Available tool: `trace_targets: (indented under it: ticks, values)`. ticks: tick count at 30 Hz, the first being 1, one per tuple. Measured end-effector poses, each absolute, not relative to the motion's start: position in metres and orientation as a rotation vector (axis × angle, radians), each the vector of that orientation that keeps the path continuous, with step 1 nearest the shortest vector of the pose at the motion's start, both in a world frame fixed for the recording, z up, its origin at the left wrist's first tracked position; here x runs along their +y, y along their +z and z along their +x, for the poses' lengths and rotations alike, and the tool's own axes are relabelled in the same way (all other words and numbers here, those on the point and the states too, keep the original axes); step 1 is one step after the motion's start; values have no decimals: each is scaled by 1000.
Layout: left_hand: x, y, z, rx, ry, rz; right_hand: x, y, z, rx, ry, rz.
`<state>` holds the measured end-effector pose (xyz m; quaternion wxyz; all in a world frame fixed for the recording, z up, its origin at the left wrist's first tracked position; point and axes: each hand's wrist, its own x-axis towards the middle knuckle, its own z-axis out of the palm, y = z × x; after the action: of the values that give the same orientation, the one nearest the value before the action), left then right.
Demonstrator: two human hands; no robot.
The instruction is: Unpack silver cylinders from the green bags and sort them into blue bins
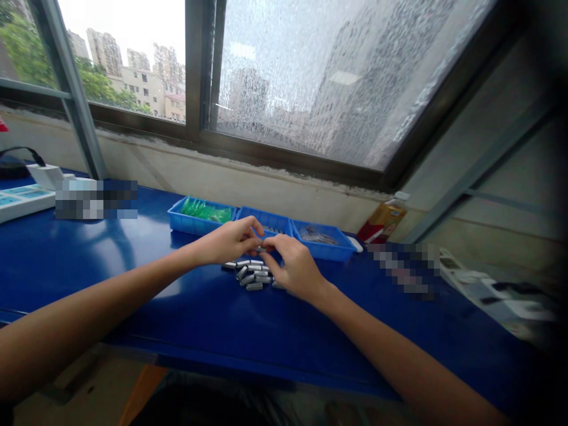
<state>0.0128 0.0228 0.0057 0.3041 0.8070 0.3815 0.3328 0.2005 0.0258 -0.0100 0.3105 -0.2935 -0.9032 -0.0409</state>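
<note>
My left hand (233,239) and my right hand (295,265) meet over the blue table. Thumbs and fingertips of both are pinched together on a small silvery metal part (261,249), mostly covered by the fingers. Just below them lies a loose pile of short silver metal cylinders (254,287), some with dark ends. The right hand hides the pile's right side. Behind the hands stand blue bins in a row: the left bin (177,223) holds green plastic pieces, the middle bin (248,214) small metallic parts, and the right bin (341,253) thin brownish-silver pieces.
A bottle with amber contents (390,216) stands by the wall, right of the bins. White power strips (26,198) lie at the far left, and a pale device (501,302) at the right. The blue table (195,322) ends at a front edge near my body. A window rises behind.
</note>
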Motion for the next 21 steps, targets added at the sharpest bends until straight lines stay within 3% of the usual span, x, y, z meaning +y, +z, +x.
trace_targets:
  ticks: [14,21]
  values:
    - [13,19,10,1175,867,2707,25,-11,201,-2279,-35,-787]
    - [18,29,-9,1260,514,2708,38,-9,208,-2287,-232,-846]
